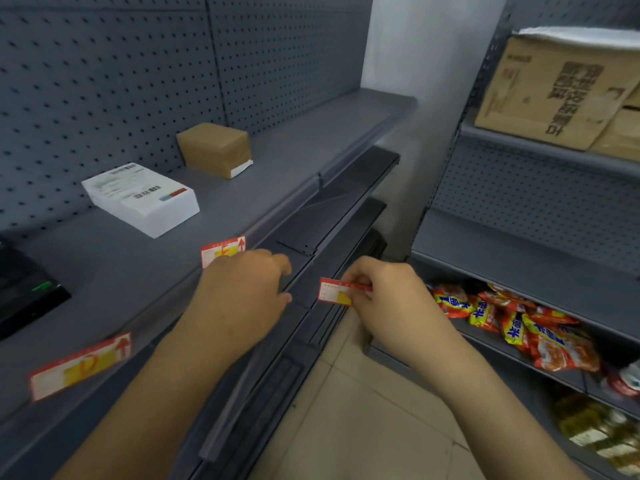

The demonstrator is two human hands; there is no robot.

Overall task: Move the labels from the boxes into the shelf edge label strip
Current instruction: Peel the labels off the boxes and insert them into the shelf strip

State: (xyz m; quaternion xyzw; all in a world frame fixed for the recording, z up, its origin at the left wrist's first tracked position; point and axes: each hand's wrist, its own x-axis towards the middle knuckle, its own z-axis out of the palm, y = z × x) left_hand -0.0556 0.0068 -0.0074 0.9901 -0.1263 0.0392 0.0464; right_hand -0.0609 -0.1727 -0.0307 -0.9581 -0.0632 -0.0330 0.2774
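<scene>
Nearest the camera, two bare forearms reach forward over the near edge of the grey shelf. The right hand pinches a red, white and yellow label between thumb and fingertips, holding it in the air just to the right of the shelf front, close to the shelf edge label strip but not yet in it. The left hand rests on the shelf lip with its fingers curled toward the strip, holding nothing that can be seen; it seems to be steadying or opening the channel. Two more labels are already at the shelf edge: one just beyond the left hand, partly hidden by it, and another at the near left. Farther back on the shelf lie a white box and a brown box, well apart from the hands. On the right, a lower shelf holds red and yellow snack packets. The step in hand looks like seating the third label. The next move calls for bringing the label level with the strip, sliding its lower edge into the channel, and pressing it flat without creasing it.
</scene>
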